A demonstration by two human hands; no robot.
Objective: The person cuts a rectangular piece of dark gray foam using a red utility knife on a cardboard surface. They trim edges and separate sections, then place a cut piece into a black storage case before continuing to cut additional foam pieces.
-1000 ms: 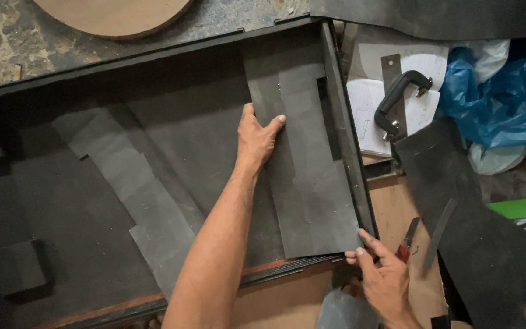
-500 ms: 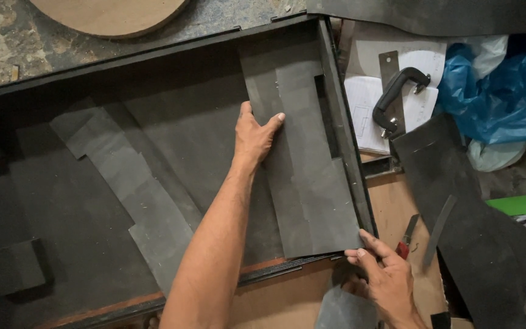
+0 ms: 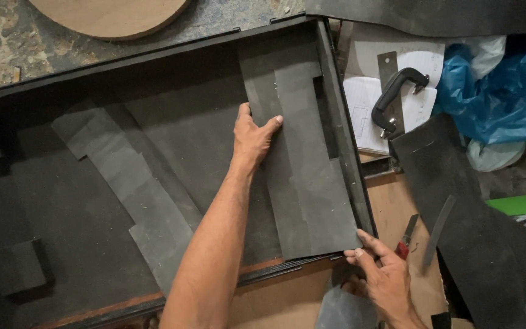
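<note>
Left hand [image 3: 252, 139] lies flat, fingers spread, on foam sheet [image 3: 302, 158] in case [image 3: 153, 58]; right hand [image 3: 383, 277] pinches its corner, wrist cut off, sheet's underside hidden.
</note>
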